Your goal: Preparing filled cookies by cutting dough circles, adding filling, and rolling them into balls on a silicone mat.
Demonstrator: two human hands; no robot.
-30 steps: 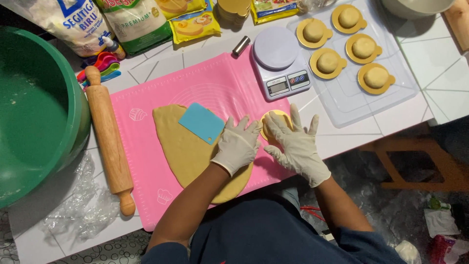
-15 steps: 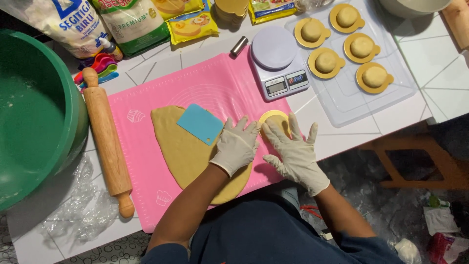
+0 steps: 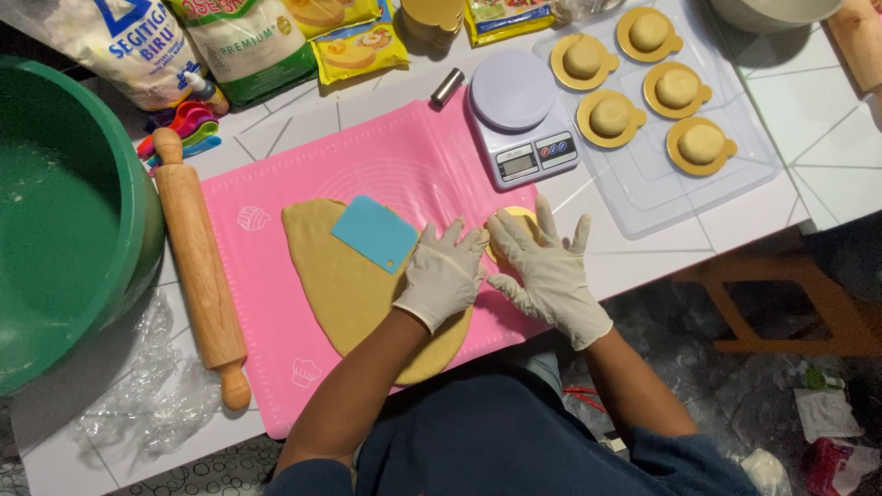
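Since a second ago my two hands have moved only a little: the fingers are now a bit more spread over the small dough piece (image 3: 511, 220), and the camera view shifted slightly.

My left hand (image 3: 444, 276), in a white glove, lies flat with fingers loosely together on the right edge of the rolled dough sheet (image 3: 354, 285). My right hand (image 3: 544, 266) is open with fingers apart, pressing on the small round dough piece, which sits on the pink mat (image 3: 276, 367) just beside the sheet, below the kitchen scale (image 3: 520, 129). Neither hand is clamped on anything.

I judge the work is about in the middle: four dough balls already sit on gold bases on the clear tray (image 3: 643, 197), and much of the sheet is not yet used. The sheet is a long oval; its long axis runs from the upper left, near the rolling pin (image 3: 197, 266), down to the lower right toward my body. A blue scraper (image 3: 375, 233) lies on its upper part.
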